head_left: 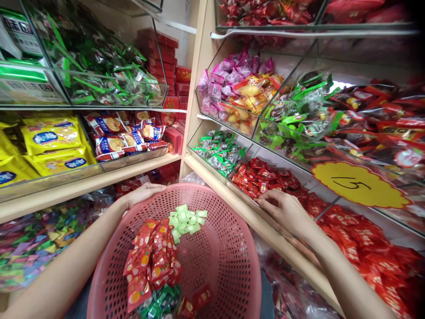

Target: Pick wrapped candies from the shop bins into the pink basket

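A pink perforated plastic basket (229, 239) is tilted in front of me. My left hand (144, 195) grips its far left rim, fingers laid over the edge. In the basket lie red patterned packets (151, 261), small pale green wrapped sweets (186, 219), dark green wrapped sweets (161, 301) and a few dark red wrapped pieces (199, 299). My right hand (282, 208) reaches to the front edge of a clear bin of small red wrapped sweets (262, 175). Its fingers are loosely bent, a little apart, with nothing visible in them.
Wooden shelves (212, 177) meet in a corner ahead. Green-and-silver sweets (219, 150) fill the neighbouring bin; larger red packets (358, 243) lie at right. A yellow tag (361, 184) marked 15 juts out. Yellow packs (53, 137) and blue-red biscuit packets (126, 135) stand left.
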A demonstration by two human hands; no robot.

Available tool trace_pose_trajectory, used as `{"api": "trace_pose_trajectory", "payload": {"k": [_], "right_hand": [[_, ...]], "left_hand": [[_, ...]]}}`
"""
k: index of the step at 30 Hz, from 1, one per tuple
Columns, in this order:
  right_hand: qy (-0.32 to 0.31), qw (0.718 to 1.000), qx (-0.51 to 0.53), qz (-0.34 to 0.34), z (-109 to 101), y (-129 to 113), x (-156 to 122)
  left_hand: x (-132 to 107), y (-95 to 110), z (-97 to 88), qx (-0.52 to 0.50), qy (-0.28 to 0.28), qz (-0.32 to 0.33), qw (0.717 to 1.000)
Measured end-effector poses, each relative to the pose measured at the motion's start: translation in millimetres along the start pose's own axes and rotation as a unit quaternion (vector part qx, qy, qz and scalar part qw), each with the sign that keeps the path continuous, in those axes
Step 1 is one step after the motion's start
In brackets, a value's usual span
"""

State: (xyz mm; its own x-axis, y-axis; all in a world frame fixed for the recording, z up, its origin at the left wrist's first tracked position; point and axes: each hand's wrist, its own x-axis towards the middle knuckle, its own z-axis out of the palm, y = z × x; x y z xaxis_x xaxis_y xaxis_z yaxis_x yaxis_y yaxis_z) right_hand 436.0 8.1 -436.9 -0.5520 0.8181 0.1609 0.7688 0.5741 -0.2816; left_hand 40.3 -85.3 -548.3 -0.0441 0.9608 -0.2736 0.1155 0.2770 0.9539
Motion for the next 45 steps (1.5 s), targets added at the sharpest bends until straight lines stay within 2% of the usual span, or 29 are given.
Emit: {"api": "trace_pose_trajectory", "payload": {"k": [4,8,11,13,16,21,24,26,30,37,41,45], "right_hand": [[0.041,0.999,0.02,0.003,-7.8,-3.0,-4.3],[0.091,0.993,0.062,-0.038,-23.2,-19.3,-18.7],[0.062,0.989,0.122,-0.062,-25.5,-43.6,-31.3],[-0.02,0.981,0.177,-0.074,-12.9,-59.4,-37.6],[-0.173,0.955,0.215,-0.105,30.2,-71.7,-44.2],[-0.343,0.915,0.144,-0.155,117.2,-64.4,-52.5],[-0.401,0.899,0.073,-0.16,143.3,-64.1,-55.8],[-0.419,0.893,0.018,-0.165,149.5,-69.6,-58.0],[-0.409,0.893,-0.042,-0.185,154.7,-89.8,-67.7],[-0.38,0.909,-0.098,-0.139,171.8,-123.0,-92.9],[-0.366,0.907,-0.127,-0.165,181.7,-122.4,-97.6],[-0.385,0.895,-0.126,-0.185,178.9,-113.4,-94.4]], "left_hand": [[-3.8,3.4,3.1,0.008,0.019,-0.009,1.0],[-5.7,5.1,4.7,0.015,0.03,-0.024,0.999],[-3.3,3.2,3.3,0.016,0.03,-0.024,0.999],[-1.0,1.3,2.1,0.019,0.027,-0.016,0.999],[0.9,-0.2,1.8,0.024,0.025,-0.006,0.999],[-0.8,0.5,2.7,0.029,0.022,-0.009,0.999],[-0.6,-1.0,1.1,0.035,0.017,0.001,0.999],[0.6,-2.9,-0.4,0.041,0.021,0.008,0.999],[2.7,-5.4,-1.5,0.036,0.023,0.005,0.999],[0.8,-3.6,1.8,0.024,0.019,-0.005,1.0],[-0.4,-2.4,2.7,0.017,0.016,-0.009,1.0],[-1.1,-1.1,2.2,0.029,0.023,-0.01,0.999]]}}
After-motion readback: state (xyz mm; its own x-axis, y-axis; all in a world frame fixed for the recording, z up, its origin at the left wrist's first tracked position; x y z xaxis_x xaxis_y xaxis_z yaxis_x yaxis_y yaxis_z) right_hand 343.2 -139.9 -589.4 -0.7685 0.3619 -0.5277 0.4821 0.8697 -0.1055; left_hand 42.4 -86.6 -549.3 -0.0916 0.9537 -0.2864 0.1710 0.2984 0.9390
